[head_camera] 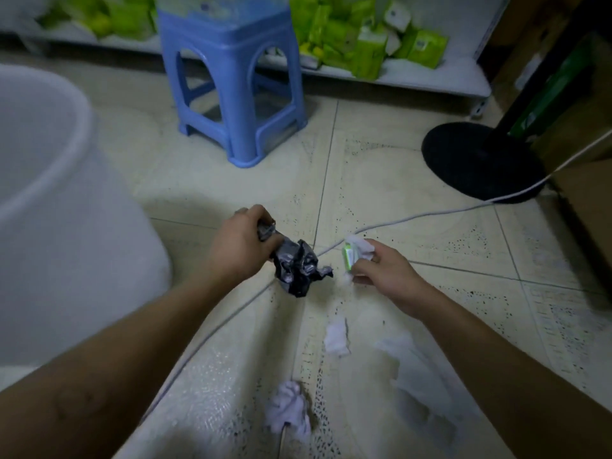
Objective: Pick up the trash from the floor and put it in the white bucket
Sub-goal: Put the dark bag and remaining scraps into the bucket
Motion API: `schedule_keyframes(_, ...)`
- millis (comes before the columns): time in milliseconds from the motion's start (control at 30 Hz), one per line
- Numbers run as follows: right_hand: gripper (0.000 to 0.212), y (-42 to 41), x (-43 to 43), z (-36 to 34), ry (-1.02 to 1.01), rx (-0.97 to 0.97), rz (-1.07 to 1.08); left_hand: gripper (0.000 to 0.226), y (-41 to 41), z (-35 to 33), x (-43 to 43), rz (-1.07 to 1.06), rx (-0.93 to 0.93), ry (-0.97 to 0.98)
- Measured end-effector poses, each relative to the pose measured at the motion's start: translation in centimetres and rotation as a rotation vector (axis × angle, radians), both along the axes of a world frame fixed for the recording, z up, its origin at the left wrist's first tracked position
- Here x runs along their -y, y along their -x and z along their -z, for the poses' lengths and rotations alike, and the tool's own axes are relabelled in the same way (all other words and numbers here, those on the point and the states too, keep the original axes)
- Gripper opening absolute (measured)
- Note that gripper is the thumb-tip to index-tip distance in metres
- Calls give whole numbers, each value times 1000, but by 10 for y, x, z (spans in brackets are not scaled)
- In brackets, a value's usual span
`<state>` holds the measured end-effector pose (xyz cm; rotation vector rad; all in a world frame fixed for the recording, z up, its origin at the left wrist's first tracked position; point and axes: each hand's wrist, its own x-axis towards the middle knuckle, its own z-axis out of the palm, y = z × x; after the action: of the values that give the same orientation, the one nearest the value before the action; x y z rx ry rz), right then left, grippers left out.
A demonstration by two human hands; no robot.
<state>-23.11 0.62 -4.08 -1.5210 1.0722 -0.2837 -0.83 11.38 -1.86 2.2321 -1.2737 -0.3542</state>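
Note:
My left hand (240,245) is shut on a crumpled black wrapper (298,268) that hangs from it just above the tiled floor. My right hand (385,268) grips a wad of white tissue with a green-and-white packet (354,255). The white bucket (63,207) stands at the left, its rim close to my left forearm. On the floor nearer to me lie a small white tissue (337,336), a crumpled white tissue (289,409) and a larger flat white sheet (417,382).
A blue plastic stool (231,84) stands ahead. A black round fan base (477,160) sits at the right, and its white cable (414,217) runs across the floor under my hands. A low white shelf (397,77) with green packets lines the back. Cardboard boxes (583,207) stand at far right.

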Motion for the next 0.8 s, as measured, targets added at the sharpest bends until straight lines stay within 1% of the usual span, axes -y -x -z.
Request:
schedule_keyframes(67,40,-15,6,-28,1,49,-21,31,-14,-33,5,3,73,68)
schedule_keyframes(133,33,-33,10,-62,50,59,-74,32,-28,-69,7,8,144,133)
schedule_keyframes(300,29,-97,9,-158,286,66,-200,34,-70,-155,-1,8,273,247)
schedule_keyframes(400,32,-144,-4,-207,424,99,-244,33,-103,-198,-19,-35,316,319)
schedule_keyframes(500,37,-195,-27,-242,509,164,-311,32,-143,-224,-51,-129,349,378)
schedule_keyframes(567,39,-228,-49,-252,522,190,-349,32,-172,-233,-76,-188,346,363)
schedule_keyframes(633,42,-258,-74,-252,550,206,-394,32,-197,-237,-103,-227,333,308)
schedule_keyframes(733,49,-293,-111,-242,652,202,-508,32,-229,-240,-145,-285,320,212)
schedule_keyframes(800,54,-309,-132,-234,734,152,-622,36,-246,-237,-170,-323,324,113)
